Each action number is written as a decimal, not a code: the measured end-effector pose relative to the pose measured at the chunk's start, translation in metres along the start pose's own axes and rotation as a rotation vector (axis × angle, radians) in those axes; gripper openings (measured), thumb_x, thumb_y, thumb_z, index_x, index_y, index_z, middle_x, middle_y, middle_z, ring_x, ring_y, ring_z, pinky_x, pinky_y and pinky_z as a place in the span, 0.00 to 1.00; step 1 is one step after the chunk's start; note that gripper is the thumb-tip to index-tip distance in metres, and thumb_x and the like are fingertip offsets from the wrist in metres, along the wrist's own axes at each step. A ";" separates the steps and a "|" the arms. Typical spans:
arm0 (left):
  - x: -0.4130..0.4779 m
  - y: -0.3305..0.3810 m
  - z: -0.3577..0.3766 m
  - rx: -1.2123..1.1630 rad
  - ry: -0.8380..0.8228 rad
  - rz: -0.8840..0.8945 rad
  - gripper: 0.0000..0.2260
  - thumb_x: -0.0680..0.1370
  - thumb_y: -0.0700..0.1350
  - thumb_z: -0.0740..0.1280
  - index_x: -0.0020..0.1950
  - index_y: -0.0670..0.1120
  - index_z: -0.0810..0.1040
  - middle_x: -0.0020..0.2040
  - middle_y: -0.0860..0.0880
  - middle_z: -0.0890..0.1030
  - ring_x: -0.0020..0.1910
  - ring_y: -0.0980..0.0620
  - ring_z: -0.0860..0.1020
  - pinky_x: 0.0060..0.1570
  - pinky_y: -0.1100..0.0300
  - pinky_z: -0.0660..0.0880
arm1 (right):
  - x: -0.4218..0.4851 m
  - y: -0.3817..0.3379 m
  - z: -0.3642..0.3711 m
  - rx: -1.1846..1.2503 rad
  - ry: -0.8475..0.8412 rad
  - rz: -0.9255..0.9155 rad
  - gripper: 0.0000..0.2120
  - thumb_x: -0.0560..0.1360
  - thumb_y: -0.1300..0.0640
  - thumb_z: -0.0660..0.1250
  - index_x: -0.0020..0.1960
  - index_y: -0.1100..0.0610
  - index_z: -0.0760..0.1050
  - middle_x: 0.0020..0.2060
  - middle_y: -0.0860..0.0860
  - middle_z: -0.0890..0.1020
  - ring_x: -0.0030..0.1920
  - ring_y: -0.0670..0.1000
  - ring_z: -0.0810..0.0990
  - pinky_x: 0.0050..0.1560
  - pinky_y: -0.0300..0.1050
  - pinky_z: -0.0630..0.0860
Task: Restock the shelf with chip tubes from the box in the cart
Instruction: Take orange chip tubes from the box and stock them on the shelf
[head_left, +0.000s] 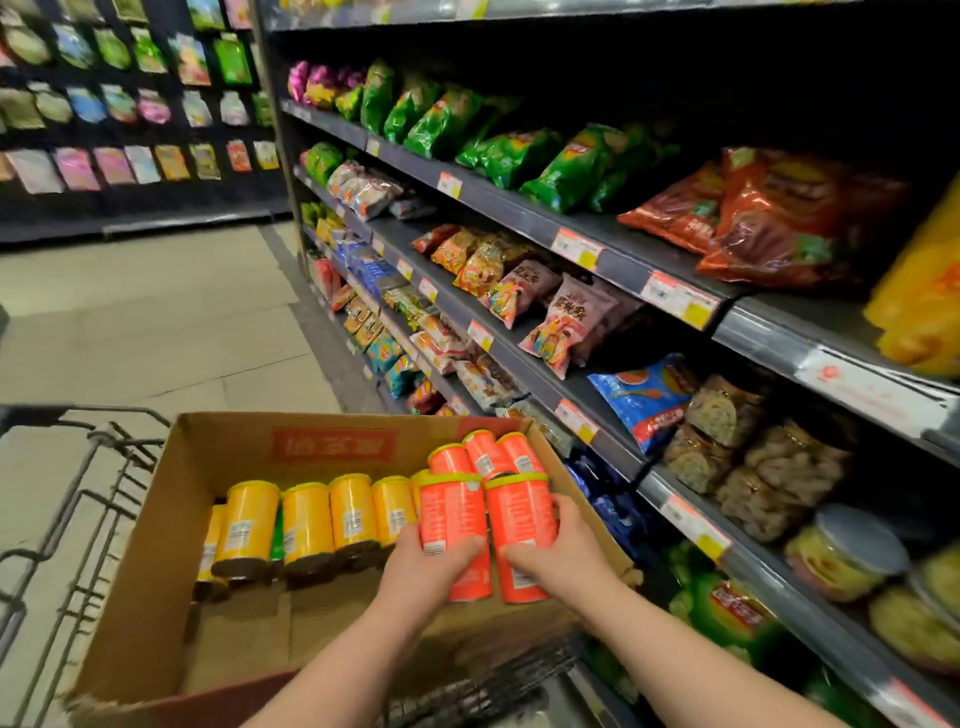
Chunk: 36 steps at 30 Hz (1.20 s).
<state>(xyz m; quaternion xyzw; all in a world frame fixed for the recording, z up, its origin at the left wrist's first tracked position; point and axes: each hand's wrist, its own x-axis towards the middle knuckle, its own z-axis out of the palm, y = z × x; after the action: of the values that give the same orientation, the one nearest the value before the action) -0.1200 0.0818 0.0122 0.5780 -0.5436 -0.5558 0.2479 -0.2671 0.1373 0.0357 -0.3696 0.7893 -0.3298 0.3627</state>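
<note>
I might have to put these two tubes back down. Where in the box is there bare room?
Bare box floor lies between the yellow tubes and the near wall, left of the left hand. The far right corner is crowded with orange tubes, and the shelves alongside are packed with bags.

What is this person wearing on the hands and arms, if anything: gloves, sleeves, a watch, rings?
Nothing that shows. The left forearm and right forearm are bare all the way to the bottom edge of the picture, with no sleeve or cuff in view. The left hand and right hand have no gloves, and no watch, bracelet, ring or tape can be seen on either.
</note>
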 end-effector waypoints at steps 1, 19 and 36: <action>-0.008 0.002 0.006 0.007 -0.021 0.015 0.18 0.72 0.48 0.73 0.57 0.49 0.70 0.48 0.51 0.76 0.43 0.54 0.75 0.41 0.61 0.69 | -0.011 0.005 -0.007 0.014 0.025 0.015 0.39 0.67 0.53 0.74 0.72 0.53 0.58 0.54 0.48 0.73 0.52 0.48 0.75 0.55 0.44 0.74; -0.137 0.021 0.147 0.001 -0.544 0.099 0.31 0.54 0.59 0.74 0.53 0.48 0.75 0.48 0.48 0.83 0.45 0.49 0.83 0.53 0.49 0.79 | -0.180 0.105 -0.126 0.283 0.482 0.210 0.34 0.68 0.55 0.74 0.69 0.51 0.61 0.51 0.46 0.74 0.53 0.49 0.77 0.60 0.50 0.75; -0.414 0.003 0.326 0.107 -1.015 0.160 0.21 0.63 0.57 0.76 0.50 0.54 0.74 0.49 0.51 0.83 0.46 0.52 0.82 0.46 0.56 0.78 | -0.457 0.267 -0.261 0.521 0.880 0.267 0.23 0.71 0.59 0.73 0.57 0.46 0.63 0.45 0.42 0.76 0.43 0.38 0.76 0.34 0.30 0.71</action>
<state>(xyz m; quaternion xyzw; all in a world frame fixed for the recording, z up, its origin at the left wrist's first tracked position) -0.3322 0.5593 0.0845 0.2040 -0.6657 -0.7169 -0.0352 -0.3601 0.7145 0.1108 0.0101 0.7990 -0.5900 0.1157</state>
